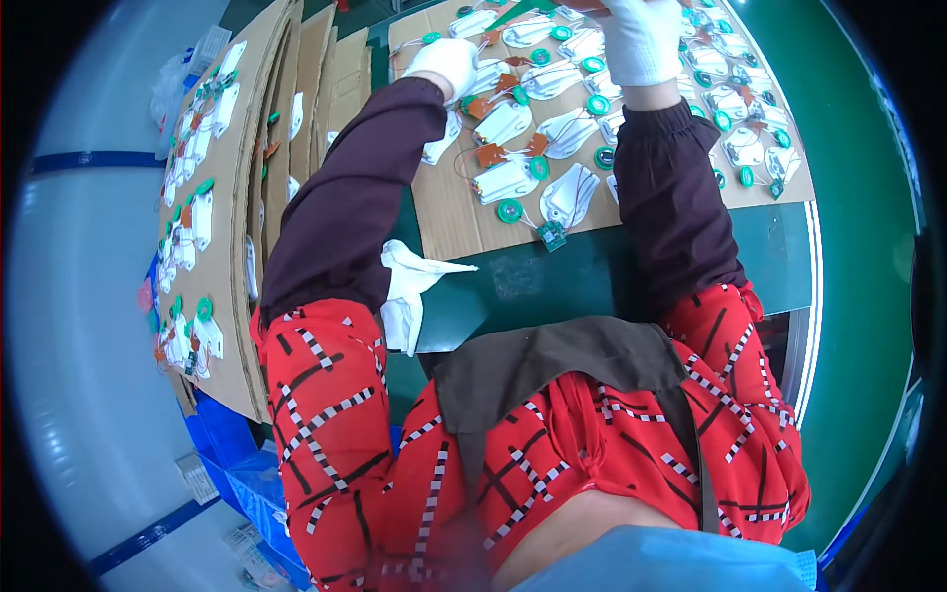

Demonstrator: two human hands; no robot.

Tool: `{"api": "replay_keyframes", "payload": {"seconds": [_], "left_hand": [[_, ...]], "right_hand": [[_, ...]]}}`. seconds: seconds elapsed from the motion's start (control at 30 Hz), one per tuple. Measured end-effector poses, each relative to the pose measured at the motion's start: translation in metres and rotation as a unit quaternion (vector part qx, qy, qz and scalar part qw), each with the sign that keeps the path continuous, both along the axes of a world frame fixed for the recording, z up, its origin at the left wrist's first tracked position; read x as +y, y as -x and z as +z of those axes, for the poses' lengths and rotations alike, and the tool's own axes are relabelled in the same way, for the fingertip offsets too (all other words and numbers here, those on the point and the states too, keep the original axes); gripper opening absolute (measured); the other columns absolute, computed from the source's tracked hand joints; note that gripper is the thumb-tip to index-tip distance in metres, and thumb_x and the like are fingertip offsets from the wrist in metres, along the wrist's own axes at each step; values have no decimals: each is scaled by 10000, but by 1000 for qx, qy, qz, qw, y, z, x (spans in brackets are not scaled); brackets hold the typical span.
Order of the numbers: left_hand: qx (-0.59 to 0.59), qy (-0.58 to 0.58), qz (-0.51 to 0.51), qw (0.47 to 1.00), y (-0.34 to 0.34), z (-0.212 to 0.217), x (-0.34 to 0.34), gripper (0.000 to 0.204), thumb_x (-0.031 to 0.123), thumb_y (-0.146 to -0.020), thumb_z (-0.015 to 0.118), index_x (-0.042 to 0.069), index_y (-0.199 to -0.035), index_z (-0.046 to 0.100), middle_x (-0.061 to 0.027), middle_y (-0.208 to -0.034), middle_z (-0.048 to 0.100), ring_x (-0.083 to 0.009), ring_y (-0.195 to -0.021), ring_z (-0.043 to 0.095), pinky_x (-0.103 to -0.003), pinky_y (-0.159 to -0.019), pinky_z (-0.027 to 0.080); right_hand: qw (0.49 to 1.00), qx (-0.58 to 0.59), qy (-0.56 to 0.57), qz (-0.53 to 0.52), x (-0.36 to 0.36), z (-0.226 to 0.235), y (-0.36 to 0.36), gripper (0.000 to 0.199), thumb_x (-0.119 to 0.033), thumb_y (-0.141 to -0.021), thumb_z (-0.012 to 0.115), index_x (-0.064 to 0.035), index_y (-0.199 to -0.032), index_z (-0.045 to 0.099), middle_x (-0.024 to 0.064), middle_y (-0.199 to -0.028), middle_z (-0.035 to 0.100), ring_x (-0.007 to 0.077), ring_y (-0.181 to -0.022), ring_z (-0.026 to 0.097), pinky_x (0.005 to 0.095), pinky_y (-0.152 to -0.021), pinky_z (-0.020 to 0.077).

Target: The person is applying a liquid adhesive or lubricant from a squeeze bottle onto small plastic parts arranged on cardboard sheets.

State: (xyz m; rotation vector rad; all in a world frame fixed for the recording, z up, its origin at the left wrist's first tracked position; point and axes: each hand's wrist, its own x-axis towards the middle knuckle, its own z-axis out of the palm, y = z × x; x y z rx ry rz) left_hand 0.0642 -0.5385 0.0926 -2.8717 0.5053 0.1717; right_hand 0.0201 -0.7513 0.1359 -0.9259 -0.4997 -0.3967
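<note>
My left hand [449,67], in a white glove, is over the far left part of a cardboard sheet [459,225]. Its fingers are bent down among white plastic pieces and hidden, so their grip is unclear. White-gloved too, my right hand [643,41] is raised at the top edge, where its fingers are mostly out of view. Beside it is a green pointed thing [523,12] whose kind I cannot make out. Rows of white plastic housings [505,180] lie on the sheet, wired to round green-rimmed parts [509,211], orange-brown pieces [490,155] and small green circuit boards [552,235].
More cardboard sheets [247,212] with similar parts stand layered to the left. A crumpled white cloth [406,291] lies at the near left of the green table [513,284]. Blue bins [237,444] are low on the left.
</note>
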Motion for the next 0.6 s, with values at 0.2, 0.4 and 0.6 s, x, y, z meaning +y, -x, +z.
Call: {"api": "replay_keyframes", "payload": {"seconds": [0.2,0.4,0.6], "left_hand": [[20,157,141,977,5,0,22,297,232,-738,607,49,-958,685,-118,-897,674,-201,-820,663,-298,-772,499],[49,293,212,931,-8,-23,51,249,176,-779,647,-13,-938,674,-76,-882,675,-133,-801,655,-255,-745,502],[79,357,211,906,-7,-25,59,170,104,-789,652,-28,-895,667,-78,-836,657,-131,-753,649,-246,-690,510]], "right_hand": [[998,37,17,-40,19,-6,0,420,-107,-761,733,-36,-1141,568,33,-977,637,132,-870,612,262,-773,492],[989,74,126,-25,41,-36,-6,567,-110,-702,789,-22,-1194,522,68,-1075,614,162,-979,595,296,-835,493],[996,55,57,28,62,-58,-16,600,-51,-683,782,-33,-1207,490,62,-1094,604,168,-985,595,302,-876,479]]}}
